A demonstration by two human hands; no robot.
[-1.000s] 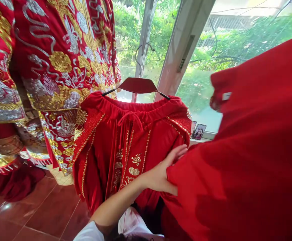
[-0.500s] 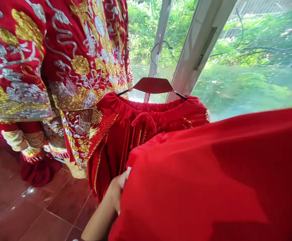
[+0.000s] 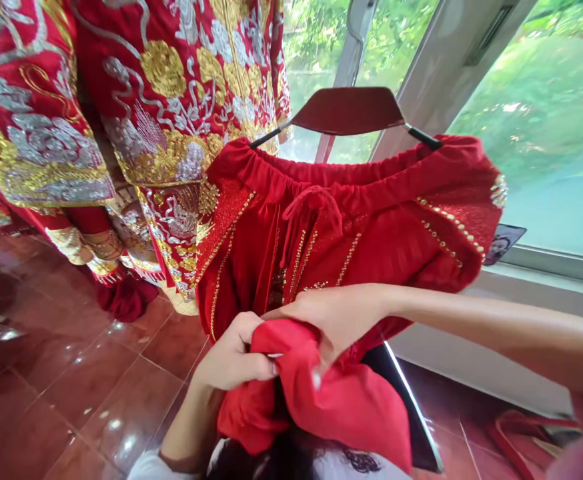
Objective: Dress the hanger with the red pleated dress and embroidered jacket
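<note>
While embroidered garments (image 3: 196,113) fill our left side, our left hand (image 3: 231,353) pinches the bunched red cloth (image 3: 351,407) between thumb and fingers, low before a hanging red drawstring garment (image 3: 391,227). Our right hand (image 3: 336,315) presses into the cloth's folds, fingers partly hidden, so we cannot tell its grip; a phone (image 3: 506,243) sits farther right.

Right hand (image 3: 334,317): my fingers mostly lost in the red cloth (image 3: 346,407), grip unreadable. This hand, my left hand (image 3: 231,357) and the cloth mask the lower part of the drawstring garment (image 3: 396,240). Embroidered jacket (image 3: 191,100) and hanger hook (image 3: 362,45) cut by top edge; foliage (image 3: 314,33) outside blurred.
</note>
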